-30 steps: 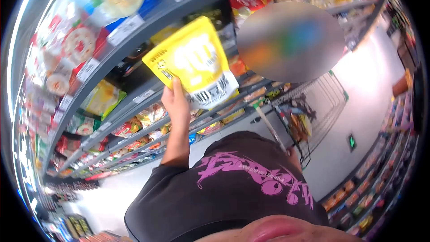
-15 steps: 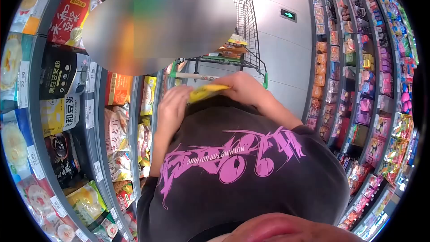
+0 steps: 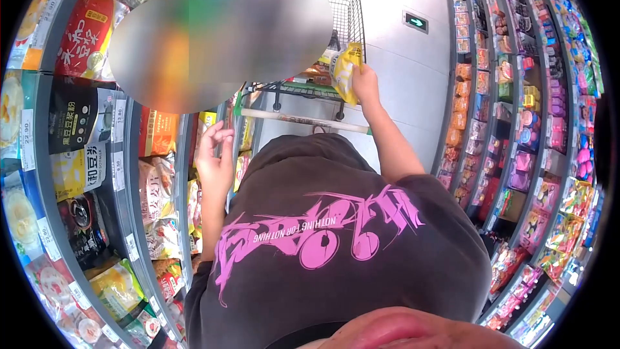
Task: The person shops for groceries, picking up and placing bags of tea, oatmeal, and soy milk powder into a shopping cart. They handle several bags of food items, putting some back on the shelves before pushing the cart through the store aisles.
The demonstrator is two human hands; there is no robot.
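Note:
My right hand [image 3: 365, 84] is stretched forward and grips a yellow packaged food bag [image 3: 347, 72] by its edge. The bag hangs upright at the right side of the shopping cart [image 3: 352, 0], above its near end. My left hand [image 3: 215, 148] is raised by the left shelf, palm partly turned up, fingers apart and slightly curled, holding nothing. The cart's handle bar [image 3: 303, 119] lies between my two hands, touched by neither. Other packages [image 3: 316, 74] lie inside the cart, partly hidden by the bag and by a blurred patch.
Left shelves hold bagged foods, such as a red soy milk bag [image 3: 87, 39] and a black bag [image 3: 74, 116], with price tags [image 3: 27, 139]. On the right, shelves of small colourful packets [image 3: 463, 94] line the aisle. A green-arrow floor sign [image 3: 415, 22] marks the tiles.
The yellow bag was in both hands in front of my chest. My left hand has let go and moved left; my right hand has carried the bag forward to the cart.

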